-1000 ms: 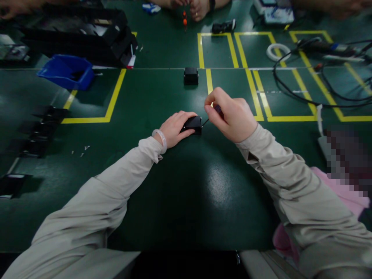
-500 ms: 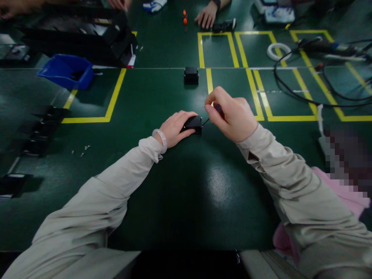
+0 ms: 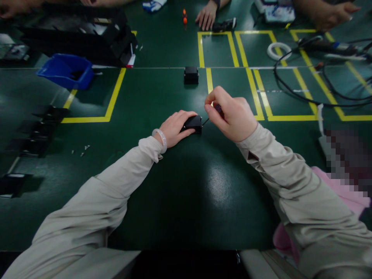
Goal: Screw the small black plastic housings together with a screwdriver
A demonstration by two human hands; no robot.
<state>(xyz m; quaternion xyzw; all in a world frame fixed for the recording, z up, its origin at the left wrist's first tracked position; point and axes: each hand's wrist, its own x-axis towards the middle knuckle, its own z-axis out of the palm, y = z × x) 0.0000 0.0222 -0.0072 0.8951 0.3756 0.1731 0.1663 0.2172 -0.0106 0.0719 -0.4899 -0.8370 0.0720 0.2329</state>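
Observation:
My left hand (image 3: 175, 129) is closed around the left end of a small black box (image 3: 193, 123), pressing it on the green table (image 3: 174, 201). In my right hand (image 3: 232, 114) is a screwdriver (image 3: 218, 110) with a dark handle, gripped between thumb and fingers. Its thin shaft slants down to the right side of the box, where small screws show; whether the tip sits in a screw I cannot tell. A second black box (image 3: 191, 75) stands farther back. To the left lie several small loose screws (image 3: 85, 148).
At the left are a blue bin (image 3: 66, 71) and several black parts (image 3: 37, 131). A black rack (image 3: 84, 35) stands behind. Cables (image 3: 279, 77) and a white ring (image 3: 279, 51) lie at right. A co-worker's hand (image 3: 207, 16) rests near a black tool (image 3: 225, 25).
My hands, the box and the screwdriver look almost unmoved. At the top right another person's hand and forearm have come into view; at the top left a co-worker's arm has shifted.

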